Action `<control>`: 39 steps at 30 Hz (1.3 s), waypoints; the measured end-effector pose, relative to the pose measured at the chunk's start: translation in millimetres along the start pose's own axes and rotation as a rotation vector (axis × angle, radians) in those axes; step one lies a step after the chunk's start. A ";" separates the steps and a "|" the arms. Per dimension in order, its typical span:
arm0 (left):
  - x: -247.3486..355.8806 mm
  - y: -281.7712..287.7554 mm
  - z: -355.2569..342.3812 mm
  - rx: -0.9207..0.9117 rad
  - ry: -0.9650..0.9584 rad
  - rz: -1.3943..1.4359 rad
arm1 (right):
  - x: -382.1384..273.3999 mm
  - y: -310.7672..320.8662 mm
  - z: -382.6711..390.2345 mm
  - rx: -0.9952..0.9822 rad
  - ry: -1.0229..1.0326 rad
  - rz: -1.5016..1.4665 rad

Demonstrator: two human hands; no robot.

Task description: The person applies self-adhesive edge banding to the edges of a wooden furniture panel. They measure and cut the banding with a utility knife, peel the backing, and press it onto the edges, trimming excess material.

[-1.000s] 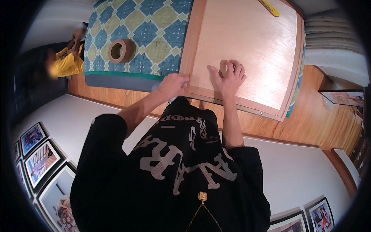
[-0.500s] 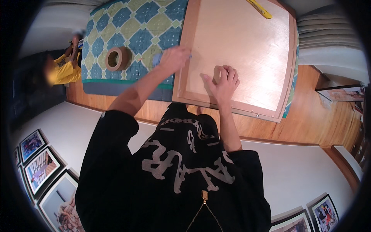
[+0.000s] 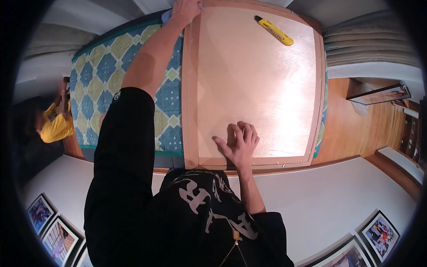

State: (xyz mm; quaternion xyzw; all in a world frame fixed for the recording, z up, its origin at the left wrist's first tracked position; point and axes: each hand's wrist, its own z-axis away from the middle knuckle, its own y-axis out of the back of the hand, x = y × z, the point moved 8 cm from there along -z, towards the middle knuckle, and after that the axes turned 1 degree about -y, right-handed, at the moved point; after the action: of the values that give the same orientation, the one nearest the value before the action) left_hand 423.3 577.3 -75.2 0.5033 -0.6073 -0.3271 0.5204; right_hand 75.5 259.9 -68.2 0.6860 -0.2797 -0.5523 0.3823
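Observation:
A wooden board with a taped border point(image 3: 262, 89) lies on a green-and-blue patterned quilt point(image 3: 93, 75). My left hand point(image 3: 187, 10) reaches to the board's far left corner, its fingers closed at the edge; a small blue item point(image 3: 167, 16) shows beside it, but what the fingers grip is unclear. My right hand point(image 3: 240, 140) rests open near the board's close edge, fingers bent and apart. A yellow box cutter point(image 3: 273, 30) lies toward the board's upper right.
A person in yellow point(image 3: 55, 124) is at the left. Grey folded fabric point(image 3: 364, 44) hangs at upper right. A framed picture point(image 3: 378, 93) leans low on the right above the wooden floor point(image 3: 347, 129). More framed pictures point(image 3: 378, 236) appear along the lower corners.
My left hand has moved forward along the board's left edge, from the close end to the far corner. My right hand stays on the board. The tape roll is now out of sight.

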 end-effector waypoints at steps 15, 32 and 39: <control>70.5 50.5 286.2 -0.152 -0.111 0.254 | 0.2 1.7 -3.5 0.076 0.059 -0.021; 92.1 82.9 439.9 -0.654 0.257 0.312 | 14.1 -0.5 0.4 0.140 0.092 -0.326; 120.2 94.1 228.9 -0.123 -0.168 0.205 | 56.4 56.0 32.1 0.326 -0.211 -0.573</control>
State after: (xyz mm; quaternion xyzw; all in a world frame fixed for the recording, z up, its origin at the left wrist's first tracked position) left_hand 183.5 460.2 -8.0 0.3766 -0.6757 -0.3501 0.5282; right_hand 59.7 176.7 -55.4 0.7280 -0.1981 -0.6530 0.0661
